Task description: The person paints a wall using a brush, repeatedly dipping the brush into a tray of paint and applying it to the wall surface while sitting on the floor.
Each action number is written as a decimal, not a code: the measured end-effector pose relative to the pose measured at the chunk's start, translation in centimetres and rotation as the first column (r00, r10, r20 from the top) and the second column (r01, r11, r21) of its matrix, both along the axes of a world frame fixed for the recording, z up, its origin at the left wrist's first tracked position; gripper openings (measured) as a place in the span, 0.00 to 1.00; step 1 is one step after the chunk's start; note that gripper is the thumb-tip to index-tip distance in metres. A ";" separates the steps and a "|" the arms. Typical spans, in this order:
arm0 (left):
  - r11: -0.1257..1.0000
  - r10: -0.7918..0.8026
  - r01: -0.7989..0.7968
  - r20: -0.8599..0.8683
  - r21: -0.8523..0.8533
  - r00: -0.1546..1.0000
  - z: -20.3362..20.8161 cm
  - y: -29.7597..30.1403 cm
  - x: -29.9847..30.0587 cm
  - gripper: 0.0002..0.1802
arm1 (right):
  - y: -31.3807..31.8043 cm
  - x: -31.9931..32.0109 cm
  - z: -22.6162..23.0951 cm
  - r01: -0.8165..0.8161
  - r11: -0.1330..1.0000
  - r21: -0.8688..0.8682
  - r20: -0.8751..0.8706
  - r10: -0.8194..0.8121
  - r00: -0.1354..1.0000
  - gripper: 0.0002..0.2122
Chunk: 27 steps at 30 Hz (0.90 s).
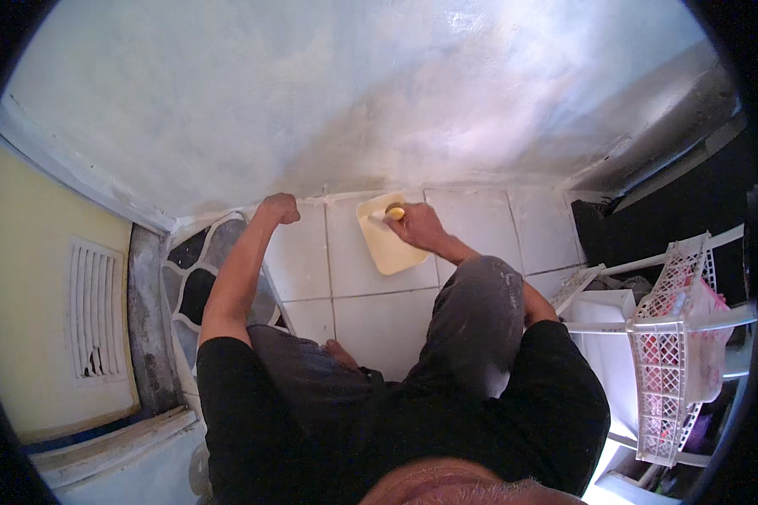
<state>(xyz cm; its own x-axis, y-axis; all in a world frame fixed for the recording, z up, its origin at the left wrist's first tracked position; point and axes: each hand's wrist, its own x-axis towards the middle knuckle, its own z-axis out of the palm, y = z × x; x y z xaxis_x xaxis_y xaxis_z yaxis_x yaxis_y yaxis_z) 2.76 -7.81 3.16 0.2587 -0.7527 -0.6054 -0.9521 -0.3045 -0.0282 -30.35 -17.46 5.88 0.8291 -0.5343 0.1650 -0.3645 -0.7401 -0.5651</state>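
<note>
My right hand (421, 227) is closed round a small yellow-handled paintbrush (396, 214), its pale end pointing left over a shallow cream tray (392, 252). That tray lies tilted on the white floor tiles, close to the foot of the wall. My left hand (280, 208) is a fist by the base of the wall, left of the tray; nothing sticks out of it.
The pale, patchy wall (337, 93) rises in front. A pebble-patterned mat (198, 278) lies left, beside a yellow door (42, 337) with a vent. On the right stands a rack with white plastic baskets (659, 379). My bent knee (480, 295) is near the tray.
</note>
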 end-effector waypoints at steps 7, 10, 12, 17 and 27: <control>0.999 -0.047 0.047 0.011 0.007 0.999 0.4 -0.8 -1.0 0.19 | 0.3 -3.3 3.7 0.105 0.824 0.556 0.156 -0.228 0.961 0.11; 0.999 -0.053 0.053 0.000 0.011 0.999 -0.4 -0.8 -1.6 0.18 | -2.3 -5.2 8.4 0.098 0.789 0.606 0.431 -0.429 0.794 0.06; 0.998 -0.047 0.049 -0.033 0.044 0.998 -0.6 -0.8 -2.1 0.17 | -4.2 -6.6 13.1 0.124 0.906 0.405 0.630 -0.374 0.681 0.07; 0.996 -0.090 0.089 -0.054 -0.016 0.994 -0.4 -0.7 -2.5 0.15 | -6.0 -6.3 24.4 0.092 0.970 0.225 0.930 -0.242 0.278 0.08; 0.997 -0.052 0.059 -0.113 0.057 0.992 -3.0 -0.7 -1.9 0.16 | -10.9 -4.8 27.4 0.245 0.968 0.050 0.981 -0.094 0.172 0.09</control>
<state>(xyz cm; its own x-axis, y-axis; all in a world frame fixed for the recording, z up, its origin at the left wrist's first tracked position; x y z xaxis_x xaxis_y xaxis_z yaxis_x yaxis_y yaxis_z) 0.88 -8.52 0.20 0.1462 -0.7251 -0.6729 -0.9657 -0.2521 0.0618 -35.16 -28.36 33.24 -0.1458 -0.5567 0.8178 0.2948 -0.8135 -0.5013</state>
